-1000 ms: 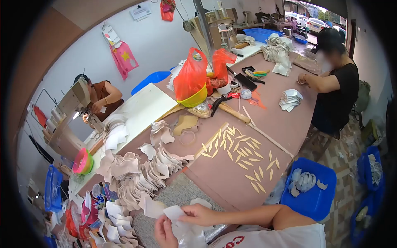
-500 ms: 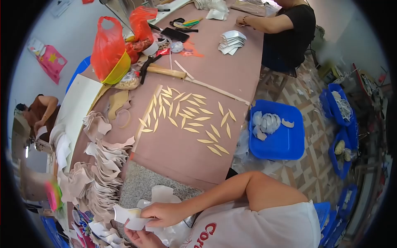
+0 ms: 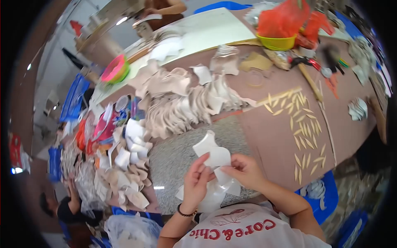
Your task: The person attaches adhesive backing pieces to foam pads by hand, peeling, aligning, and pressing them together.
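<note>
Between my two hands is a white curved piece (image 3: 219, 157), held above a grey speckled slab (image 3: 173, 155). My left hand (image 3: 196, 178), with a dark beaded bracelet at the wrist, pinches its left side. My right hand (image 3: 247, 170) grips the right side near a second white piece (image 3: 223, 177). Another pale piece (image 3: 205, 143) shows just beyond the fingers. Under the hands lies clear plastic (image 3: 213, 201). Past the slab, a long row of overlapping beige and white pieces (image 3: 182, 111) covers the table.
Thin yellow leaf-shaped pieces (image 3: 304, 120) lie on the brown table (image 3: 264, 138) at right. A wooden-handled tool (image 3: 310, 82) is behind them. A blue bin (image 3: 329, 198) stands below the right edge. Other people sit at far left, top and right. White pieces (image 3: 134, 136) are heaped at left.
The view has swung left, so the slab and piles sit more centrally. My hands have come up with the white piece, and its broad face now shows between them.
</note>
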A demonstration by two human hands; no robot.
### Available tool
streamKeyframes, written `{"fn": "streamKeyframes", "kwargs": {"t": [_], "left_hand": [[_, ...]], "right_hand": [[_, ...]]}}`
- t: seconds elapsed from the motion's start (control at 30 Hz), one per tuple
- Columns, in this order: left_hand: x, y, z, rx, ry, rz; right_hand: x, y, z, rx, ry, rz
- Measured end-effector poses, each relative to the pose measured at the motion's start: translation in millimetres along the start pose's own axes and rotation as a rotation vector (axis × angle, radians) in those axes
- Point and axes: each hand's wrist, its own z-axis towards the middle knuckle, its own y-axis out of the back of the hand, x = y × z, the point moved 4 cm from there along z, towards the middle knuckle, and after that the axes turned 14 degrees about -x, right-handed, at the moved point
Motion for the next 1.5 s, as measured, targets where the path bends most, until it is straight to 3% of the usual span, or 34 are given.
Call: {"fn": "streamKeyframes", "kwargs": {"t": [0.63, 0.87, 1.07, 1.23, 1.5], "left_hand": [[2.6, 8.1, -2.4, 0.014, 0.124, -0.094], [2.6, 9.8, 1.7, 0.064, 0.079, -0.125], [1.3, 8.7, 1.2, -0.004, 0.117, -0.150], [-1.6, 9.3, 2.3, -0.052, -0.015, 0.063], [-4.9, 12.7, 5.8, -0.102, -0.005, -0.016]], "right_hand": [[5.9, -13.8, 5.6, -0.032, 0.058, -0.171], [6.6, -17.4, 8.5, -0.051, 0.056, -0.155], [1.5, -18.6, 9.1, -0.066, 0.098, -0.192], [8.4, -23.6, 6.3, -0.089, 0.132, -0.187], [11.3, -21.4, 5.7, -0.096, 0.219, -0.229]]}}
